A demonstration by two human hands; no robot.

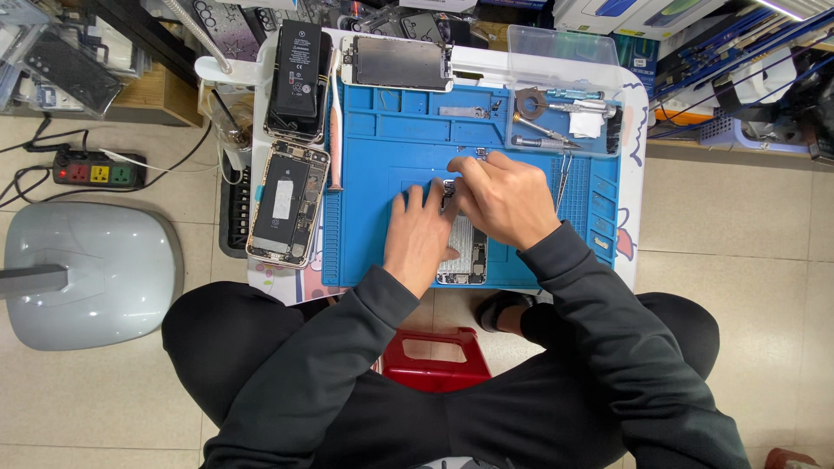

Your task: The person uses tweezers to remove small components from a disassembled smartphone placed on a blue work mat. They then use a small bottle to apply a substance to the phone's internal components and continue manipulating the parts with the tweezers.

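An opened phone body is seen lying on the blue work mat, near the mat's front edge, with both hands laid over it. The left hand is rested flat on the phone body's left side, fingers stretched out and slightly spread, so that the phone is pinned to the mat beneath the palm. The right hand is placed over the phone's upper end, its fingers curled and drawn together at the top corner; whether something small is pinched there cannot be told, as the fingertips are hidden. Only the lower right part of the phone body is left uncovered, just below the right hand.

To the left of the mat, well apart from the hands, a second opened phone is laid on the desk, and a black battery is set beyond it. A detached screen panel is laid at the mat's far edge. Tweezers are laid just right of the right hand.
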